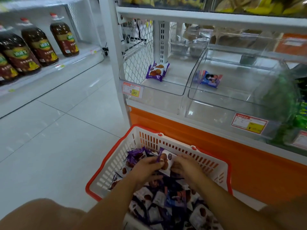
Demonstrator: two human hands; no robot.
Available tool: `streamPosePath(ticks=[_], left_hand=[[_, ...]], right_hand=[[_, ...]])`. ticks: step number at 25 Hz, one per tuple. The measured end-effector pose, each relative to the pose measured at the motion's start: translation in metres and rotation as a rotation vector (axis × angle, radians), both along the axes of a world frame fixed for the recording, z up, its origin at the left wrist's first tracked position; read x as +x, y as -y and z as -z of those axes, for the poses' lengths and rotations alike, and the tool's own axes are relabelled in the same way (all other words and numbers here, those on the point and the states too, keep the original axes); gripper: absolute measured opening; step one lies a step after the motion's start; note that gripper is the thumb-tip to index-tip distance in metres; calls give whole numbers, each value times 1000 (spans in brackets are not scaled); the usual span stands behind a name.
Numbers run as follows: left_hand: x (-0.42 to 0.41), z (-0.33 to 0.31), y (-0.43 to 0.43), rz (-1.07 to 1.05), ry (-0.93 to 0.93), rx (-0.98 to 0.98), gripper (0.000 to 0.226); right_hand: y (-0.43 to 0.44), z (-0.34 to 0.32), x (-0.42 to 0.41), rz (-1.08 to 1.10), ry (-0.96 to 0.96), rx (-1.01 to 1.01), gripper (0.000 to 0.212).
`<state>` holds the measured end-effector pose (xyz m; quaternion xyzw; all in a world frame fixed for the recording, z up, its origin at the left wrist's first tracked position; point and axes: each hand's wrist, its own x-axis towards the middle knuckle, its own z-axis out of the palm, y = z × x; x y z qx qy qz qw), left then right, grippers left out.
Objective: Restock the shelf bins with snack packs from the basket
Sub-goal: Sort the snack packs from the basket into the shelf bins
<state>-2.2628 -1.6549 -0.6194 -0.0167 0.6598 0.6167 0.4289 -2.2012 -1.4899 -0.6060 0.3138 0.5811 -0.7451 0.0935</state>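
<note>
A white basket with a red rim [106,173] stands on the floor in front of the shelf, filled with several purple-and-white cookie snack packs [167,201]. Both hands are down inside it. My left hand [146,170] and my right hand [187,166] together hold one purple cookie pack [164,161] just above the pile, fingers curled around its edges. On the shelf above, the left clear bin [159,90] holds two purple cookie packs [157,71]. The middle clear bin [232,98] holds a single blue pack [210,78].
An orange shelf base [249,156] runs behind the basket. Price tags [132,89] hang on the bin fronts. Green packs [300,117] fill a bin at the far right. Large brown oil bottles [39,45] line a shelf on the left across a tiled aisle [54,130].
</note>
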Motion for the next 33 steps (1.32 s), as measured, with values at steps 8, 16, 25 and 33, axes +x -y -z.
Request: streamPosePath(ticks=[8, 16, 25, 33], left_hand=[[-21, -93, 20, 152, -280, -78, 21], [-42, -136, 32, -67, -162, 190, 25], [-51, -147, 20, -46, -332, 158, 24], [-101, -183, 10, -255, -871, -121, 33]], right_hand=[[13, -61, -7, -60, -227, 19, 23], [31, -107, -26, -39, -387, -182, 29], [42, -115, -48, -56, -415, 311, 21], [26, -206, -133, 91, -469, 643, 27]])
